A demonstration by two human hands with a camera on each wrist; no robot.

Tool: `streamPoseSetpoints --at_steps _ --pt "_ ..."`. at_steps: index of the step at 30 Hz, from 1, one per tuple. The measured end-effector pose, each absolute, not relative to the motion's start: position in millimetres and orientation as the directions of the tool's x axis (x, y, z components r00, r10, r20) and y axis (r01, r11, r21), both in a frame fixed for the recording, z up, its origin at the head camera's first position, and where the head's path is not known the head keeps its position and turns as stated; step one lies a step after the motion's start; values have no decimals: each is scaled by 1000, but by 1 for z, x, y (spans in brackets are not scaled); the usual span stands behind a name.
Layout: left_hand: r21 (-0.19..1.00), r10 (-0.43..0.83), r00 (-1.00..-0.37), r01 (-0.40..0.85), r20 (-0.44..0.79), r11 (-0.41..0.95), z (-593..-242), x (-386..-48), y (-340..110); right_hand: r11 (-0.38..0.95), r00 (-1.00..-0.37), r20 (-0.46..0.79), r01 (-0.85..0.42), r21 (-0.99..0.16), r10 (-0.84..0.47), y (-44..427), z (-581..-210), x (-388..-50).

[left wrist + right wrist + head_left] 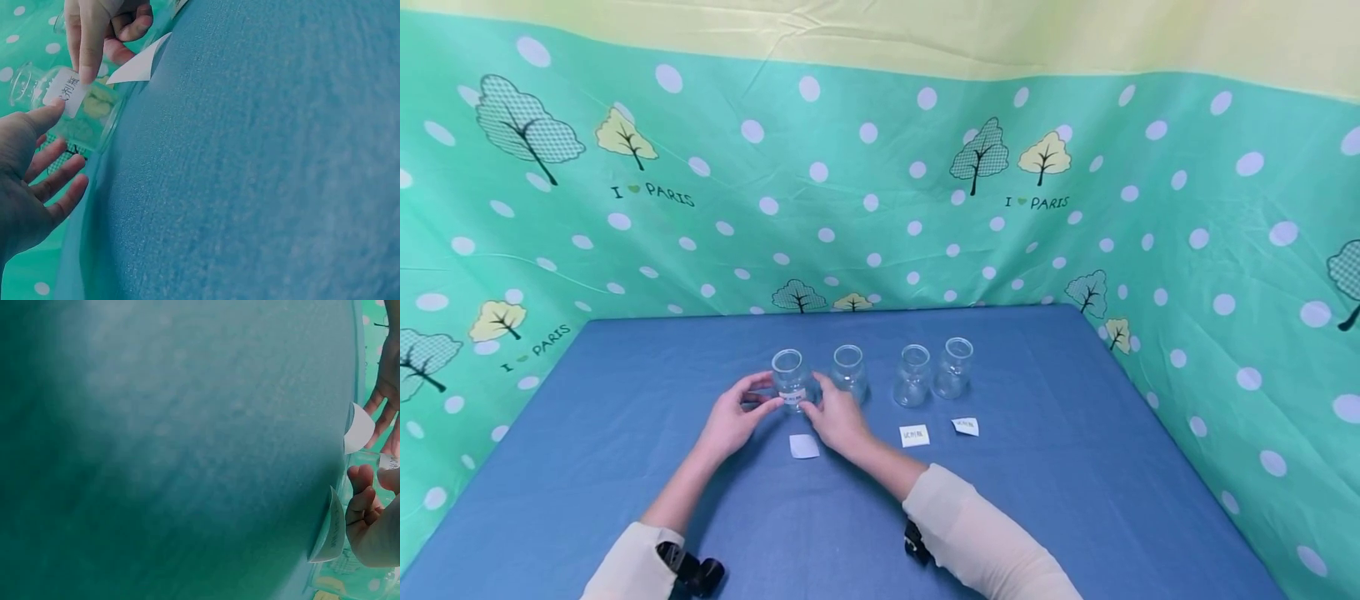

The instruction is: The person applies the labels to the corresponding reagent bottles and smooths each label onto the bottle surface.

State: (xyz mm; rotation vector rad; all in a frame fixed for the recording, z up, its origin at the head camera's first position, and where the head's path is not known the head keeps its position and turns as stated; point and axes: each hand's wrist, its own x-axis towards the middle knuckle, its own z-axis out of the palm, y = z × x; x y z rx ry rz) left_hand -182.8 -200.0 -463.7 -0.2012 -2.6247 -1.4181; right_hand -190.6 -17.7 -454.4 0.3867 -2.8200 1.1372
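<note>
A clear glass jar (pixel 792 379) with a white handwritten label (pixel 67 92) stands upright between both hands. My left hand (pixel 739 417) is at its left side; the thumb touches the label's edge while the other fingers are spread loosely beside the jar. From the right, my right hand (pixel 841 417) holds the jar, its thumb pressing on the label and some fingers curled in. How the right index finger meets the glass is partly hidden. Just in front of the jar lies a blank white paper piece (pixel 804 446) with a lifted edge.
To the right stand a second glass jar (pixel 848 371), a third jar (pixel 913 377) and another jar (pixel 954 368). Before them lie a written label (pixel 914 436) and a curled label (pixel 966 427). A patterned green curtain (pixel 865 208) borders the blue-covered table (pixel 1075 500).
</note>
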Motion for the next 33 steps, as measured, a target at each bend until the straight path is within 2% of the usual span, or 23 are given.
streamPoseSetpoints --at_steps 9,33 --pt "792 62 -986 159 153 590 -464 -185 -196 716 -969 151 -246 -653 -195 -19 -455 -194" --pt "769 79 -984 176 163 615 -460 -181 -204 696 -944 224 -330 -638 -242 -10 -455 -188"
